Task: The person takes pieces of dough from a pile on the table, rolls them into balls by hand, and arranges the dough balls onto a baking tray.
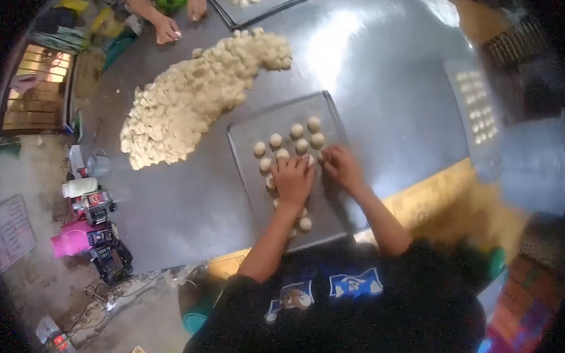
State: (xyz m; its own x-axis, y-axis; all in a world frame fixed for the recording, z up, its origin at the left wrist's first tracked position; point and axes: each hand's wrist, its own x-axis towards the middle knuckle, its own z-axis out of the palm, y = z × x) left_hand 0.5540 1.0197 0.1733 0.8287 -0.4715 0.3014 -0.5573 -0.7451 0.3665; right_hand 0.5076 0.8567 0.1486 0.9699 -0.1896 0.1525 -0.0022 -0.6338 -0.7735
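A metal tray lies on the steel table in front of me, with several round dough balls in rows. My left hand is over the middle of the tray, palm down, among the balls; what its fingers touch is partly hidden. To its right, my right hand is at the tray's right side with its fingers drawn together near a dough ball; whatever is between them is too small to make out. Beyond the tray, to the upper left, a big heap of cut dough pieces spreads over the table.
At the top left a co-worker's hands are over the far table edge. Another tray of dough balls is at the top, and one more at the right. Gadgets and a pink container stand beyond the left edge.
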